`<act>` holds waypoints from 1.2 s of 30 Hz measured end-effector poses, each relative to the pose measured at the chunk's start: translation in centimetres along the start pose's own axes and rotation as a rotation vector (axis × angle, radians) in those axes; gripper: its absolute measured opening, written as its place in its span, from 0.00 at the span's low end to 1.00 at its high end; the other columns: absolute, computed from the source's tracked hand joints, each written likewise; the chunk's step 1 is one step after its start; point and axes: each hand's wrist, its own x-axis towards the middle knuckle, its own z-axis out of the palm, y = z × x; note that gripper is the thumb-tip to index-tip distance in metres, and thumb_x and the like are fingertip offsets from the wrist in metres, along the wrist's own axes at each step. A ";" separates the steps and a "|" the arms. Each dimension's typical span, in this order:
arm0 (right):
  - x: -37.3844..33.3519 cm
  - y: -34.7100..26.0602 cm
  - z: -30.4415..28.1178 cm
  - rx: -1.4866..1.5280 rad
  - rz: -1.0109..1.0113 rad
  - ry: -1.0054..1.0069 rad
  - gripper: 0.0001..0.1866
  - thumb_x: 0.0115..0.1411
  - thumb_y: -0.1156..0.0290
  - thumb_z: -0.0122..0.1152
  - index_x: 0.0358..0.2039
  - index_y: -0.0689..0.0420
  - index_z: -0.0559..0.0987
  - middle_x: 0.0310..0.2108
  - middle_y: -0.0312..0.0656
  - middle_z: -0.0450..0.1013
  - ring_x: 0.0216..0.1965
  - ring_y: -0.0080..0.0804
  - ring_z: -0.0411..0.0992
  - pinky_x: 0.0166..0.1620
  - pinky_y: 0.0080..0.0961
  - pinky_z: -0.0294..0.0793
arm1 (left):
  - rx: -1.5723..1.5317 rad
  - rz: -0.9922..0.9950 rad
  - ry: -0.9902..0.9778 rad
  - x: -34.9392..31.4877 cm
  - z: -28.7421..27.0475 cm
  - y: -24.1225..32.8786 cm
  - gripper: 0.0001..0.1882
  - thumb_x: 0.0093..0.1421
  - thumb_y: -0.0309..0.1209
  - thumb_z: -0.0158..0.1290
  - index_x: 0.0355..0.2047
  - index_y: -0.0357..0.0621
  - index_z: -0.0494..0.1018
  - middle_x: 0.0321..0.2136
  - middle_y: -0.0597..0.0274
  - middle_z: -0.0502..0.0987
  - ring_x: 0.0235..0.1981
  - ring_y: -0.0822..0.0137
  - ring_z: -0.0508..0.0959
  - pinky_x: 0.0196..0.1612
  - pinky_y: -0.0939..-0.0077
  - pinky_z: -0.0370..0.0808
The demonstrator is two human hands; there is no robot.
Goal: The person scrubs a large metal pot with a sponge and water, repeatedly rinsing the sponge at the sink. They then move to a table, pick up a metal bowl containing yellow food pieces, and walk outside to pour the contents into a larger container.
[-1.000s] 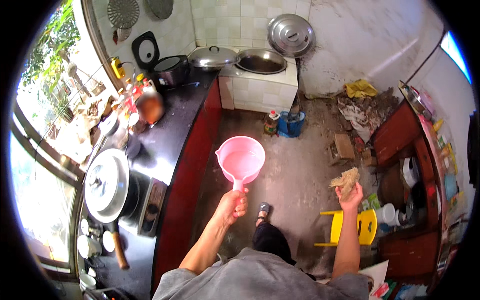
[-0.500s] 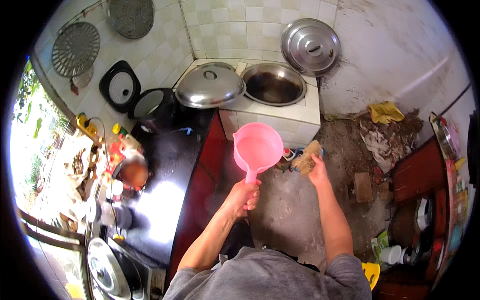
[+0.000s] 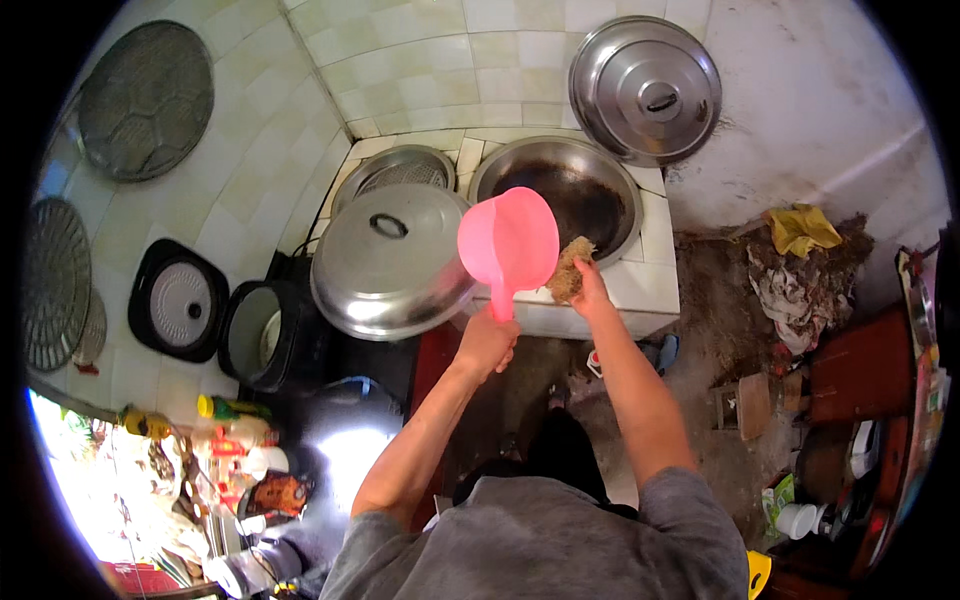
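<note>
My left hand (image 3: 487, 343) is closed round the handle of a pink plastic water ladle (image 3: 512, 240). The ladle is tilted to the right, its bowl in front of the near left rim of a large metal wok (image 3: 600, 195) set in the tiled stove. Dark brown stains cover much of the wok's inside. In my right hand (image 3: 590, 288) is a tan fibrous scrubber (image 3: 572, 268), held by the fingers near the wok's front rim. Whether any water is in the ladle cannot be made out.
A big domed lid (image 3: 390, 260) lies left of the wok, partly over a second metal pan (image 3: 395, 170). Another lid (image 3: 650, 90) leans on the wall behind. An open rice cooker (image 3: 262, 335) stands on the black counter at left. Rubbish and a yellow bag (image 3: 803, 230) lie at right.
I have come closer to the stove. Both hands have moved forward to the wok, the ladle has tipped to the right, and the scrubber is nearer to the ladle.
</note>
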 end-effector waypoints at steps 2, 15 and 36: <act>4.7 0.6 1.2 0.018 0.071 0.043 0.24 0.61 0.66 0.52 0.57 0.49 0.59 0.52 0.39 0.64 0.51 0.39 0.67 0.48 0.45 0.71 | 0.229 0.057 0.074 4.9 -0.9 0.0 0.11 0.50 0.23 0.45 0.36 0.36 0.64 0.18 0.55 0.68 0.11 0.64 0.66 0.14 0.69 0.62; 27.3 1.2 -0.7 0.028 0.340 0.080 0.30 0.57 0.58 0.58 0.57 0.48 0.60 0.50 0.40 0.67 0.50 0.36 0.68 0.43 0.34 0.73 | 1.036 0.133 0.441 23.4 -0.2 4.0 0.22 0.53 0.29 0.49 0.49 0.39 0.62 0.25 0.38 0.75 0.28 0.39 0.75 0.33 0.46 0.72; 44.5 -3.7 -11.7 -1.682 -0.570 0.580 0.20 0.47 0.80 0.59 0.42 0.57 0.68 0.39 0.53 0.63 0.43 0.55 0.65 0.43 0.46 0.68 | 0.564 0.076 0.573 36.4 1.0 6.7 0.13 0.53 0.26 0.52 0.38 0.36 0.66 0.21 0.50 0.71 0.24 0.60 0.75 0.31 0.68 0.72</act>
